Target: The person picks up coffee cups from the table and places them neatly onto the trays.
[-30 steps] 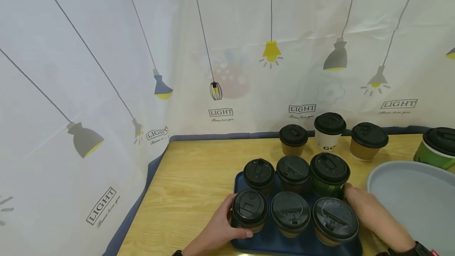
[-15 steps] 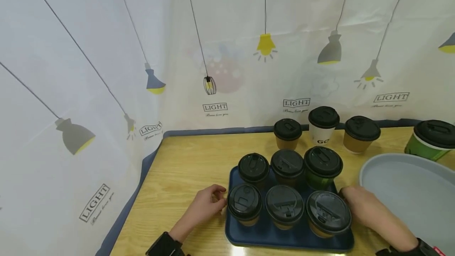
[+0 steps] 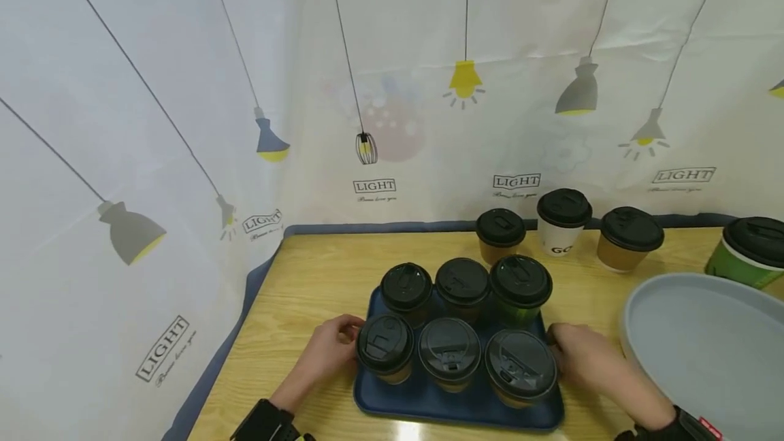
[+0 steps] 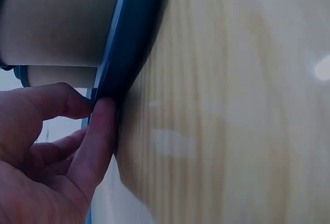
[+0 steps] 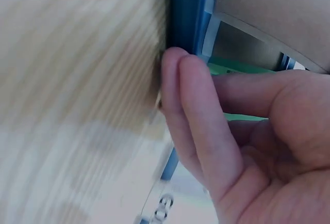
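Note:
A dark blue tray (image 3: 441,411) lies on the wooden table, bearing several black-lidded paper cups in two rows. Among them are a brown cup (image 3: 386,344) at the front left and a green cup (image 3: 520,286) at the back right. My left hand (image 3: 327,352) pinches the tray's left rim; the left wrist view shows thumb and finger meeting on the blue edge (image 4: 131,33). On the opposite side, my right hand (image 3: 584,357) grips the right rim, with fingertips (image 5: 193,74) against its outside and the thumb on the inner side.
Behind the tray stand a small brown cup (image 3: 499,237), a white cup (image 3: 563,220) and another brown cup (image 3: 629,240). A large grey round tray (image 3: 704,352) lies to the right, with a green cup (image 3: 747,250) behind it. A printed cloth (image 3: 392,87) hangs beyond the table.
My left hand has let go of the front-left cup and taken the tray's left rim. The tray with its cups has slid left, away from the grey tray, with both hands.

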Available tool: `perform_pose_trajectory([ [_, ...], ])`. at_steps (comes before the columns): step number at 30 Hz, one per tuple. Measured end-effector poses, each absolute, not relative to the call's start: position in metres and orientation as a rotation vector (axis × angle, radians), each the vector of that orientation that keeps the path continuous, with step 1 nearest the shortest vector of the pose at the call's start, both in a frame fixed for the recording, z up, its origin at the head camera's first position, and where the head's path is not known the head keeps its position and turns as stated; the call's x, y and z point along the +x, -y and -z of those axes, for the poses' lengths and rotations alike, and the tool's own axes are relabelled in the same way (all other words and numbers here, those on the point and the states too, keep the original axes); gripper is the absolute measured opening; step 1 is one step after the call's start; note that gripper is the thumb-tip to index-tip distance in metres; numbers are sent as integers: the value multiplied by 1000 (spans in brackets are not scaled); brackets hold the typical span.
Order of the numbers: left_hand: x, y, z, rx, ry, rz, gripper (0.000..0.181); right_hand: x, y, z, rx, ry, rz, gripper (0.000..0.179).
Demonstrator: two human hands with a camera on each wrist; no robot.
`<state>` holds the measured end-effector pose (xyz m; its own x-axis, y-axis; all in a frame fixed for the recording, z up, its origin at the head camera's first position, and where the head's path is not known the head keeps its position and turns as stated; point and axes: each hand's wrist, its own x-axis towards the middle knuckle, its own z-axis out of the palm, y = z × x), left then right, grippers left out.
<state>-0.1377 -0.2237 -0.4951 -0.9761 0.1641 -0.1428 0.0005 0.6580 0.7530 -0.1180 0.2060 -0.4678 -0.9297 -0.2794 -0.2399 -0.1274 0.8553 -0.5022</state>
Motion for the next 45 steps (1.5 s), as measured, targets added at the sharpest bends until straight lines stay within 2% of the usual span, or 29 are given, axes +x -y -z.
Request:
perform_pose_trajectory([
  [9, -147, 268, 496, -86, -2714, -1315, 29, -134, -152, 470, -405, -2809, 807, 24],
  [22, -194, 311, 492, -311, -2745, -1339, 27, -178, -102, 475, -433, -2934, 913, 24],
  [30, -210, 329, 496, -331, -2718, -1369, 28, -201, -83, 480, -399, -2943, 946, 26],
  [37, -223, 341, 499, -311, -2846, -1200, 31, -212, -70, 481, -419, -2945, 951, 27],
  [45, -230, 347, 501, -350, -2830, -1265, 32, -222, -61, 481, -418, -2944, 959, 25],
])
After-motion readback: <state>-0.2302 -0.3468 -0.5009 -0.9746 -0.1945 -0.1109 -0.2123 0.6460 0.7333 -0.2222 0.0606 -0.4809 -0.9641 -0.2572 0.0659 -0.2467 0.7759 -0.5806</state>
